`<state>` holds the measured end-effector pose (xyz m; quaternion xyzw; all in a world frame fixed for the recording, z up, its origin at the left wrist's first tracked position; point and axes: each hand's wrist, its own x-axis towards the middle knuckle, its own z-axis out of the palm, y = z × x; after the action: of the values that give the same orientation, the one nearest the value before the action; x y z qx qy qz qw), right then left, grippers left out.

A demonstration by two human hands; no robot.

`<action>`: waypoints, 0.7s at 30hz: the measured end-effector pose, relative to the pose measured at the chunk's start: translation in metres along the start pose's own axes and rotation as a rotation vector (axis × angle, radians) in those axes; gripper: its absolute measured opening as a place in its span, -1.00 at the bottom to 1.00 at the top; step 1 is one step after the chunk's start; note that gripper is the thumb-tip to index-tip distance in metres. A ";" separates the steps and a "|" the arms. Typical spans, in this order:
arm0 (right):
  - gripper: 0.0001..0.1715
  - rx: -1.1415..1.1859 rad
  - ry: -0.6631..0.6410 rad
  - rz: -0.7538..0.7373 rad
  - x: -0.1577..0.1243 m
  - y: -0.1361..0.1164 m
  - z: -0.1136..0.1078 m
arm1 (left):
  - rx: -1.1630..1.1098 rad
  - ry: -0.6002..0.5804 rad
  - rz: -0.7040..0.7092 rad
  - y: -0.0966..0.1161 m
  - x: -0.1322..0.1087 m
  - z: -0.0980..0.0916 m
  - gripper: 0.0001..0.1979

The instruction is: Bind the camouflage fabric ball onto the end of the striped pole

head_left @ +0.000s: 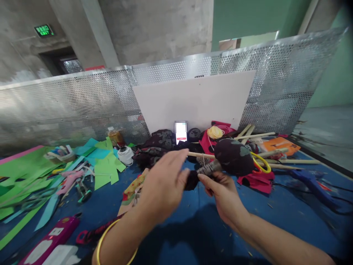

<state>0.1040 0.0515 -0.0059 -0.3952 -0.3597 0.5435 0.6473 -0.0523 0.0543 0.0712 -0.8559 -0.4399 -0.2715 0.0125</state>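
A round bundle of dark patterned cloth has a narrow neck wrapped in grey cord, with black cloth at its left end. My right hand pinches the wrapped neck from below, thumb toward the cord. My left hand, a yellow bangle on its wrist, is raised at the left end, slightly blurred. Its fingers reach over the black cloth, and whether they grip anything is hidden. A wooden stick passes behind the neck.
Green paper, a pink glue gun and a magenta device lie left. A lit phone leans against a white board. Yellow-handled scissors, wooden sticks and a blue tool are at right.
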 end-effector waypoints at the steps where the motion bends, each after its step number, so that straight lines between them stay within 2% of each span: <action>1: -0.69 0.008 -0.006 -0.005 -0.001 0.001 0.000 | 0.061 -0.002 0.123 0.006 -0.001 0.008 -0.51; 2: -0.69 0.013 -0.010 -0.010 -0.001 0.001 0.000 | 0.121 -0.036 0.210 0.010 -0.003 0.018 -0.43; 4: -0.67 0.008 -0.014 -0.010 -0.003 0.002 0.001 | 0.220 -0.106 0.260 0.012 -0.004 0.035 -0.36; 7: -0.64 -0.006 -0.006 -0.023 -0.005 0.001 0.002 | 0.280 -0.260 0.122 0.007 -0.004 0.048 -0.49; 13: -0.68 -0.042 0.003 -0.008 -0.006 -0.001 0.004 | 0.049 -0.448 -0.172 0.002 0.004 0.032 -0.73; 18: -0.73 -0.059 -0.028 -0.001 -0.008 -0.002 0.006 | -0.294 -0.514 -0.220 -0.004 0.005 0.028 -0.88; 21: -0.77 -0.067 -0.024 -0.008 -0.007 -0.001 0.005 | -0.440 -0.521 -0.239 -0.007 0.005 0.028 -0.89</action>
<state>0.0988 0.0446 -0.0030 -0.4086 -0.3870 0.5333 0.6315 -0.0428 0.0698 0.0482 -0.8212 -0.4562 -0.1321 -0.3162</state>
